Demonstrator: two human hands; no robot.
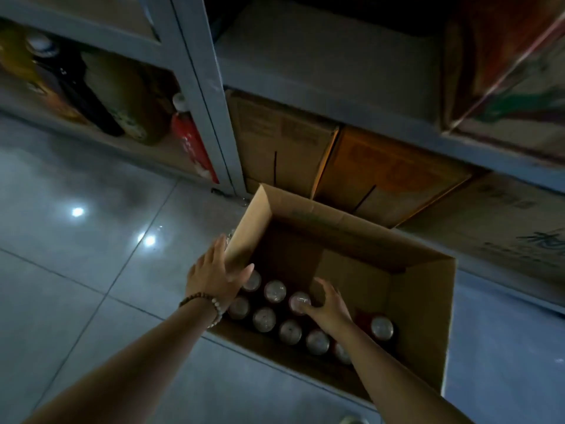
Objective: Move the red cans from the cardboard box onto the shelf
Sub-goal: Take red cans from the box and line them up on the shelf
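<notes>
Two bare forearms reach in from the bottom edge, the left one wearing a bead bracelet (201,304) at the wrist. The left hand (215,270) lies with straight fingers against the outside of the raised left flap (250,228) of an open cardboard box (422,316), its thumb stretched over the flap's edge; it grasps nothing. The right hand (330,304) is down inside the box, fingers and thumb curled round the silvery top of one red can (298,299) – a firm hold from above, the can upright among the rest. The other red cans (275,290) stand upright in rows along the box's near-left part, with one more set apart toward the right wall; the far half of the box floor is bare cardboard. The box sits on a glossy tiled floor (91,270), just in front of a grey metal shelf (321,65). Closed cartons (284,142) fill the shelf's bottom level, and bottles (189,139) – one red-labelled – stand in the bay to the left.
</notes>
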